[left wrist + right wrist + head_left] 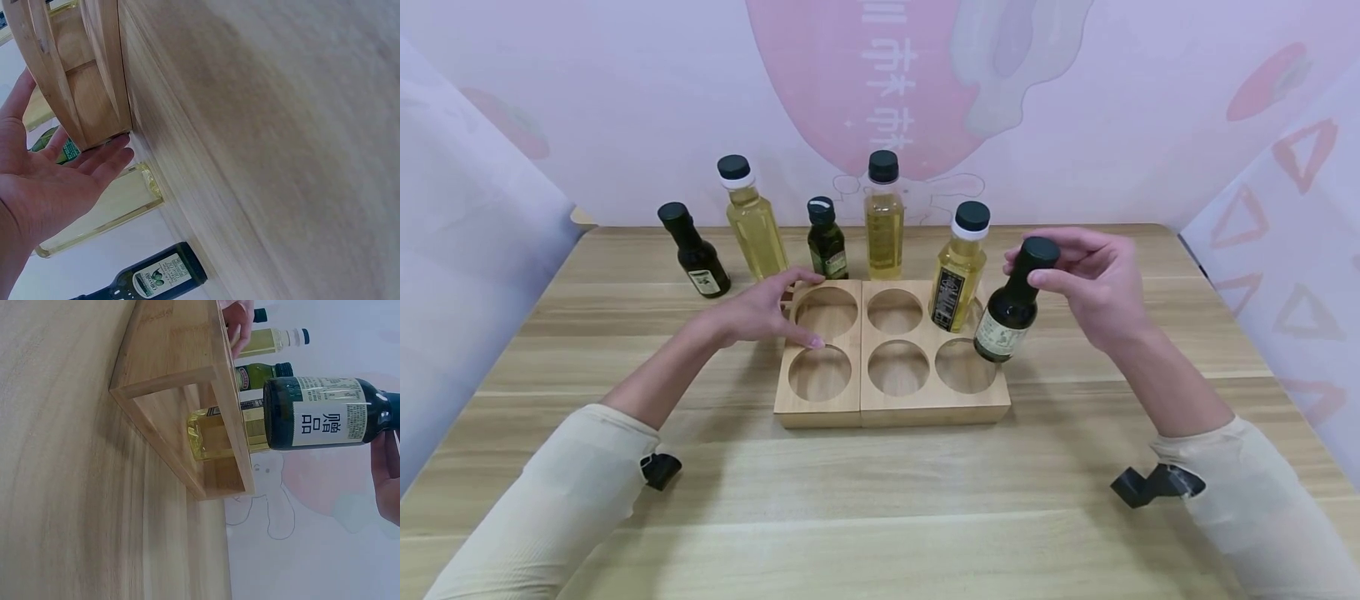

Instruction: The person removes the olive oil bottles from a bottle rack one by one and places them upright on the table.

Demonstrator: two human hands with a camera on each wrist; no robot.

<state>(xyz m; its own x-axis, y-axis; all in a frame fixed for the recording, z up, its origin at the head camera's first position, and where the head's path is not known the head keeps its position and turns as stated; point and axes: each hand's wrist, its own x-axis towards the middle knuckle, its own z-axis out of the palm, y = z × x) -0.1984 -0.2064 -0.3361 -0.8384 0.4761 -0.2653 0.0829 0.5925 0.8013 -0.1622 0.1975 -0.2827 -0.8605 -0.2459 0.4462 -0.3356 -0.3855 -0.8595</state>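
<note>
By its neck, my right hand (1101, 279) holds a small dark bottle (1003, 333) with a pale label, slightly tilted. It hangs above the front right hole of a wooden bottle rack (932, 404); in the right wrist view the bottle's base (275, 415) is clear of the rack. My left hand (760, 308) grips the rack's left end, thumb on the top and fingers along the side (109, 156). A bottle of yellow oil (957, 283) with a black cap stands in the back right hole. The rack's other holes hold nothing.
Behind the rack stand two taller yellow oil bottles, one left (756, 229) and one centre (884, 229), with a short green bottle (827, 250) between them. A dark bottle (700, 258) stands farther left. The wooden table (865, 500) meets a printed backdrop (662, 100).
</note>
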